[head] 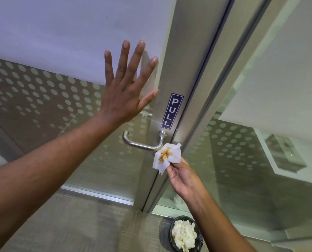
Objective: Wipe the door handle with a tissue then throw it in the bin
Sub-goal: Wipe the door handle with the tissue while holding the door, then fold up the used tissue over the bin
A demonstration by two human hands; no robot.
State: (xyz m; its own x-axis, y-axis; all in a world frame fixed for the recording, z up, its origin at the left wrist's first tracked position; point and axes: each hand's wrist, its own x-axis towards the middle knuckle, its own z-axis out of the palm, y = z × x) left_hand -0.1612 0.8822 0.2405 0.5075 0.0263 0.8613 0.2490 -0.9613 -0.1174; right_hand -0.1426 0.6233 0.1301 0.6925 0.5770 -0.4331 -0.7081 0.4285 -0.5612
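A brushed-metal lever door handle (142, 143) sticks out from the door's metal stile, below a blue PULL sticker (172, 110). My right hand (183, 176) pinches a crumpled white tissue (167, 157) with a brown stain on it; the tissue touches the handle's right end near the pivot. My left hand (123, 88) lies flat with fingers spread against the frosted glass door (51, 39), above and left of the handle. On the floor below my right forearm stands a small black bin (185, 234) holding several used white tissues.
The metal door frame (217, 88) runs diagonally right of the handle. Beyond it is a glass panel with a dotted frosted pattern, through which a pale counter with a box on it (286, 153) shows. Grey carpet covers the floor at the bottom.
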